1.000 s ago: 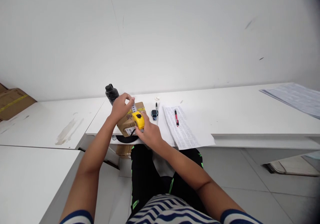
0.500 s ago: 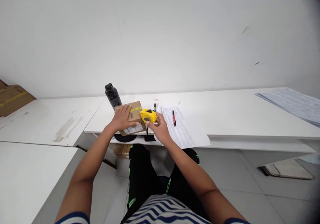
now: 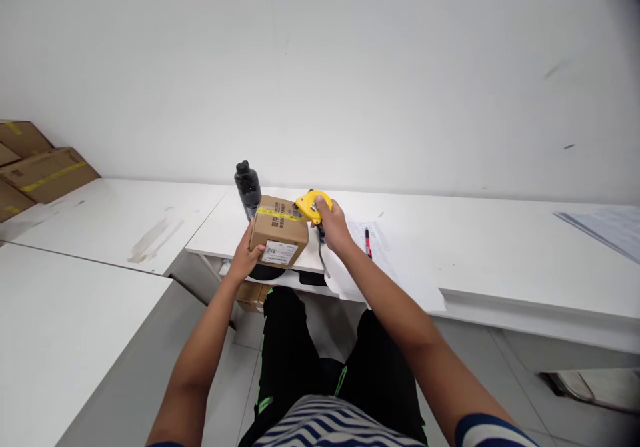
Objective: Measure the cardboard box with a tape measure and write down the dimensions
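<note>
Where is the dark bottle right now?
In the head view, the dark bottle stands on the white desk, left of centre, just behind the cardboard box in the left hand.

White tables [image 3: 490,254] hold taped cartons [image 3: 53,175] far left, upright dark bottle [image 3: 249,187], printed sheets [image 3: 383,247] mid-table, paper stack [image 3: 610,230] far right.

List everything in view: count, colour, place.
Desks: several, white, ahead and left
Wall: one, white, behind desks
Taped cardboard box: one, brown, in left hand
Tape measure: one, yellow, in right hand
Capped bottle: one, black, behind box
Pen: one, red and black, on papers
Printed papers: several, white, centre and far right
Cardboard cartons: several, brown, far left and under desk
Unclear flat objects: two, black, shelf under desk
Legs: two, black trousers, below
Hands, arms: two each, bare, forward
</note>
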Available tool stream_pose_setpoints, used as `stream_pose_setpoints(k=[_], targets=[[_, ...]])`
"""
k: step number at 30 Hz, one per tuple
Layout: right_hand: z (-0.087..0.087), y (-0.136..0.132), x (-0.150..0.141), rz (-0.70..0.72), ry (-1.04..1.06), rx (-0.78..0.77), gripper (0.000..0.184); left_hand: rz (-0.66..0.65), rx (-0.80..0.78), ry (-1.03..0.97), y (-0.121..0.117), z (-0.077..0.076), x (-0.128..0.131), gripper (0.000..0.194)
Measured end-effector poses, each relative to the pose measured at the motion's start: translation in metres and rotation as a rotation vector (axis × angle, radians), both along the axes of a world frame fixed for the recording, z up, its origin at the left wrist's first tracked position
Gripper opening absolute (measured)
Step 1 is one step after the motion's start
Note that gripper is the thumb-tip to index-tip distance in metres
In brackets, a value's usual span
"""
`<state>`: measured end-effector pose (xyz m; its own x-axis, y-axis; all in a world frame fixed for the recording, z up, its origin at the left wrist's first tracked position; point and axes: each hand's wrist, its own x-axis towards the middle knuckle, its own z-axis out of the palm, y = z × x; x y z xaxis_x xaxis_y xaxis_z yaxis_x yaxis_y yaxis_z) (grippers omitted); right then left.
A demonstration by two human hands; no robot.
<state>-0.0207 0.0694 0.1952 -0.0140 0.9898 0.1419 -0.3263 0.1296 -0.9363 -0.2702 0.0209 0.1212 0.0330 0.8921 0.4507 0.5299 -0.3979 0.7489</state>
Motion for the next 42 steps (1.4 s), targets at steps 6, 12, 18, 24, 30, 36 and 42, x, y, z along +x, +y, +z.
stream_pose_setpoints(k=[6, 12, 18, 24, 30, 36, 42], targets=[[0.03, 0.034, -0.047, 0.259, -0.277, 0.136, 0.059, 0.012, -0.127, -0.142, 0.003, -0.025, -0.002, 0.109], [0.03, 0.059, -0.076, 0.333, -0.706, 0.425, 0.055, 0.169, -0.043, -0.438, 0.005, -0.004, 0.006, 0.096], [0.039, 0.06, -0.078, 0.433, -0.861, 0.647, 0.062, 0.196, -0.191, -0.553, 0.014, 0.02, 0.03, 0.076], [0.048, 0.057, -0.08, 0.477, -1.043, 0.79, 0.055, 0.214, -0.126, -0.572, 0.009, 0.025, 0.038, 0.063], [0.055, 0.055, -0.08, 0.485, -1.142, 0.751, 0.053, 0.295, -0.141, -0.504, 0.011, 0.024, 0.039, 0.059], [0.055, 0.054, -0.081, 0.504, -1.101, 0.692, 0.054, 0.332, -0.117, -0.56, 0.011, 0.023, 0.043, 0.056], [0.054, 0.054, -0.082, 0.519, -1.14, 0.737, 0.052, 0.356, -0.101, -0.617, 0.008, 0.027, 0.045, 0.054]])
